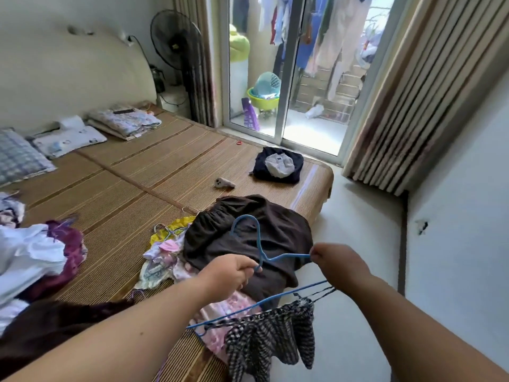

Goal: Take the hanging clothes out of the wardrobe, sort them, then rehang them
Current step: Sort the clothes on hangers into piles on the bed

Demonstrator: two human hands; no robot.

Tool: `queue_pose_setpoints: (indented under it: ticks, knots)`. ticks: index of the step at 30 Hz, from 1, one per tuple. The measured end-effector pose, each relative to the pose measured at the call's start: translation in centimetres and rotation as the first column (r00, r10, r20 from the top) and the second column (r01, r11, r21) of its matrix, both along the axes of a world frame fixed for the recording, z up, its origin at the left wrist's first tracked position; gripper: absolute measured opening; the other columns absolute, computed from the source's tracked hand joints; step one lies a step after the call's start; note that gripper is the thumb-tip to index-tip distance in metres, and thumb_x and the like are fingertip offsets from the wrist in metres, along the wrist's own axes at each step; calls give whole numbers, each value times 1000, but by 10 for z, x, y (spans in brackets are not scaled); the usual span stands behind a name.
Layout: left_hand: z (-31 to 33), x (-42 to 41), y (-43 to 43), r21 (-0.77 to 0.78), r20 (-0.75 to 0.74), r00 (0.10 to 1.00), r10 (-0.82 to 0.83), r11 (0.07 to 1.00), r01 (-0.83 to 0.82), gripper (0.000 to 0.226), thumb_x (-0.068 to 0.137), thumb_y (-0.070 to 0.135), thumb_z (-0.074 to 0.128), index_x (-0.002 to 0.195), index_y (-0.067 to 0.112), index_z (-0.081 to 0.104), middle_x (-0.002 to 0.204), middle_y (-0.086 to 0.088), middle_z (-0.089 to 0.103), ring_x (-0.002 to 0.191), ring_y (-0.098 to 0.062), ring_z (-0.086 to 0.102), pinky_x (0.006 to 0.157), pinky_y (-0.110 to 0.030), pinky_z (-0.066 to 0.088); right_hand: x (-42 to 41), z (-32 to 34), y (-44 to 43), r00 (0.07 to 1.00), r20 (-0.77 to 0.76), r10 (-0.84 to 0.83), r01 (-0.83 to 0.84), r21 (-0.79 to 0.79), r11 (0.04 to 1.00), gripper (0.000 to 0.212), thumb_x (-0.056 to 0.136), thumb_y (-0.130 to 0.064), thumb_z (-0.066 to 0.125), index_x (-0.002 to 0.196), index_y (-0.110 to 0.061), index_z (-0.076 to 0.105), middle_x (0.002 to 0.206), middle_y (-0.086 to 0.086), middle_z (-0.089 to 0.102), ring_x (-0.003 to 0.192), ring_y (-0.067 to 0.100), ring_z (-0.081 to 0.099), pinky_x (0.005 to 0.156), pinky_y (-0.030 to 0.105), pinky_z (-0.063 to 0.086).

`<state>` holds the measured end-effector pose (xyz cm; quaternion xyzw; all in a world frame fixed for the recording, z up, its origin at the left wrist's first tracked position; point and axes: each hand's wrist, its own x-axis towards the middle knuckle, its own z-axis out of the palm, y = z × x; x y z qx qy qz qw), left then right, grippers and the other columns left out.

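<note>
I've got the hanger [286, 256] in both hands over the near corner of the bed [165, 161]. My left hand [231, 271] is curled round the wire just below the hook. My right hand [340, 261] pinches the right shoulder end with its fingers closed tight. The top [272, 334], a checked one with thin straps, hangs from the hanger with a strap near each end of the bottom bar, and its body dangles past the bed edge above the floor. Behind it a brown garment [248, 238] lies heaped on the mat, with baby clothes [162, 257] and loose hangers just beside it and another pile [41, 257] further left. I judge this the rehanging step, with the top being seated on its hanger, though I can't rule out that it's coming off. The wardrobe isn't in view. Next I'd want both straps settled at the corners so neither slides, the hanger levelled, then one hand moved to the hook for carrying
</note>
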<state>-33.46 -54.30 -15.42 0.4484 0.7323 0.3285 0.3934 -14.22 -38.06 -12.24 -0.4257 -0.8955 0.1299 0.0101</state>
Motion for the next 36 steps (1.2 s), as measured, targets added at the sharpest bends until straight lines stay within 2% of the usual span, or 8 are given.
queue_pose_setpoints:
  ticks: [10,12,15,20,27,29,33,36]
  knots:
    - [-17,-68,88,-14,-124,868,481,874,-486,19,94,20,55,106,21,69,55,12,56,48,3,48,51,-14,37,-144,-21,158,870,66,488,-483,-83,872,19,92,-24,45,100,-27,62,93,0,65,90,23,62,67,24,40]
    - [-10,-81,94,-27,-244,825,510,846,-532,22,95,25,54,111,25,68,77,14,66,67,6,55,61,-10,39,-177,-24,174,831,60,554,-546,-105,831,20,90,-24,47,100,-28,63,82,-2,61,85,23,61,64,23,37]
    - [-4,-105,96,-71,-352,760,546,794,-603,29,96,26,50,122,22,63,116,1,66,106,-15,58,82,-20,39,-227,-28,182,731,48,681,-672,-127,730,23,91,-22,48,107,-28,63,91,-3,65,85,19,61,66,24,40]
    - [-16,-162,100,-59,-445,636,630,688,-723,30,94,21,54,122,18,63,124,-3,63,114,-21,56,80,-19,36,-309,-54,190,687,-75,723,-725,-139,674,21,90,-22,50,104,-29,64,84,-1,66,77,21,62,59,24,36]
    - [-89,-248,149,-168,-377,607,699,593,-787,19,94,29,50,81,22,61,91,-1,62,85,-23,53,66,-31,34,-418,-136,221,584,59,810,-789,-193,583,30,93,-21,42,115,-34,58,96,4,66,88,26,60,63,30,39]
    - [-107,-268,168,-178,-307,568,764,540,-823,18,96,36,47,92,24,61,94,4,59,93,-23,54,72,-31,38,-442,-157,229,545,111,831,-799,-232,555,32,94,-20,42,119,-35,56,98,4,66,90,26,60,67,30,41]
    - [-131,-305,197,1,-3,310,951,310,-951,24,100,28,41,95,17,62,95,-2,68,96,-24,62,89,-35,47,-475,-196,237,486,91,869,-807,-335,487,43,86,-10,47,119,-36,59,100,1,66,84,22,60,69,27,45]
    - [-152,-327,217,37,250,119,961,113,-993,29,101,13,38,79,18,57,73,-1,63,69,-14,64,72,-22,53,-493,-228,242,427,76,901,-831,-360,424,28,91,-22,48,113,-34,61,99,3,67,89,27,62,74,31,47]
